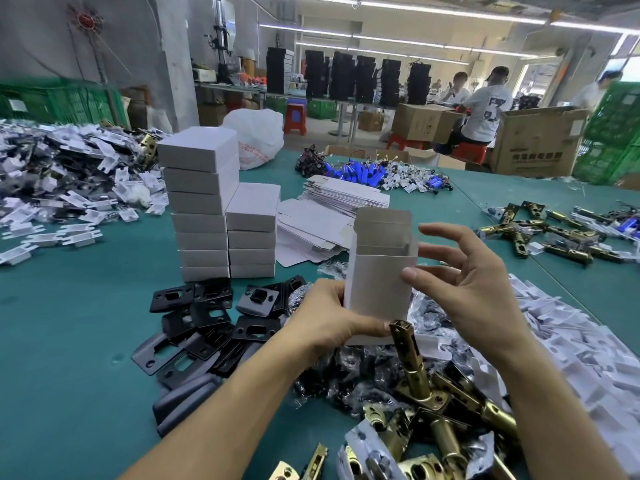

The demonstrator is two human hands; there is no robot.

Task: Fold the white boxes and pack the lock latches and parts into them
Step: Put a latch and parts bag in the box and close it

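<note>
Ideally, while the left hand [325, 317] grips the open box [377, 282] low, the spread, empty right hand [464, 282] squares its walls before filling.

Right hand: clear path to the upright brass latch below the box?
Probably yes: right hand, fingers spread, only touches the white box, left hand grips it, and the upright brass latch stands uncovered just below.

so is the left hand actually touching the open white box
Touching. The head view shows the left hand gripping the open white box at its lower left corner, with the thumb laid across the bottom edge.
</note>
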